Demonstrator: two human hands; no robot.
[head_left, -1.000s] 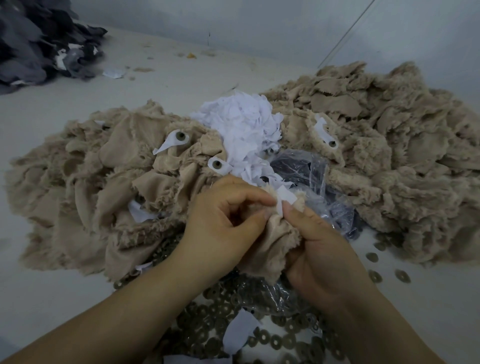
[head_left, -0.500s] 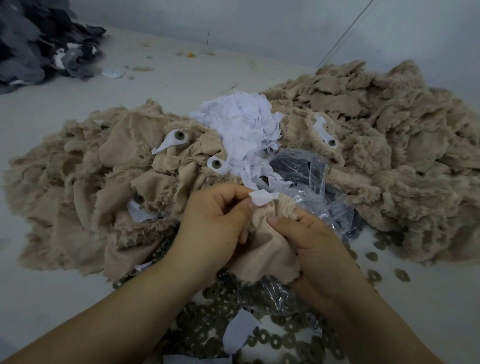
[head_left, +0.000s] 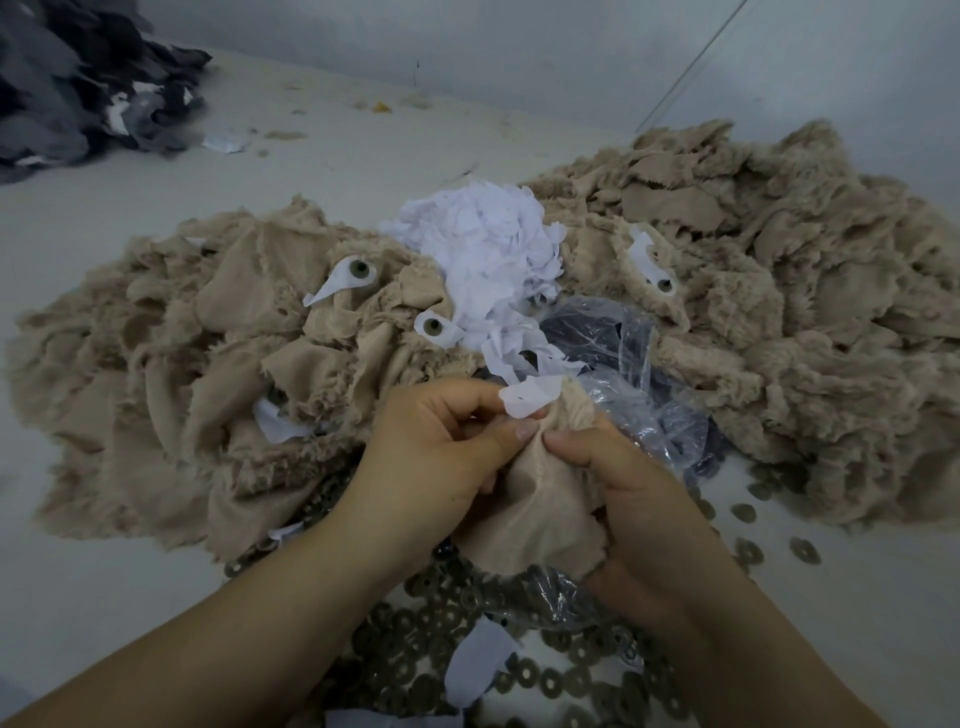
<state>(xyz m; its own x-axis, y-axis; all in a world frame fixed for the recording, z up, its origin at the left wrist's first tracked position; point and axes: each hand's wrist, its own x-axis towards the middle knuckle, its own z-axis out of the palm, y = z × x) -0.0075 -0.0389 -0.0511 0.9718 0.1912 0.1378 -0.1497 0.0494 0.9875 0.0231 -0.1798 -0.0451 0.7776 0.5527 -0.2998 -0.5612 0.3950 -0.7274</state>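
Grip closed: beige fabric piece (head_left: 540, 504) pinched by left hand (head_left: 441, 447) and right hand (head_left: 644, 509). White patch (head_left: 530, 399) could be torn if tugged.

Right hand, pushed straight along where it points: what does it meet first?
The right hand points up-left, so first the beige plush piece it pinches, then likely the thumb of the left hand close behind; depth is unclear.

Paper scraps (head_left: 483, 244) between left fabric heap (head_left: 156, 374) and right fabric heap (head_left: 810, 312), washers (head_left: 566, 680) nearest
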